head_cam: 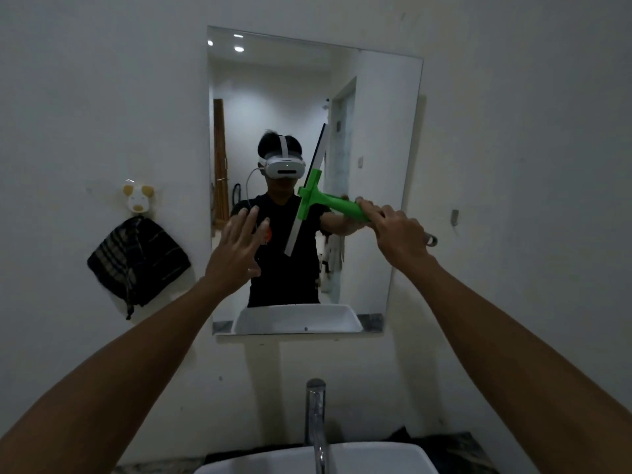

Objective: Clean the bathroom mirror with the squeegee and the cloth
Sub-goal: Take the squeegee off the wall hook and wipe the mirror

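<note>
Faucet (316, 419) rises below the mirror (369, 131); upper glass unobstructed.

The wall (102, 97) was plain white and dimly lit. A white sink (376, 460) with a chrome tap (316, 415) stood below, and an animal-shaped hook (137, 198) and a small metal hook (454, 217) were fixed to the wall.
</note>
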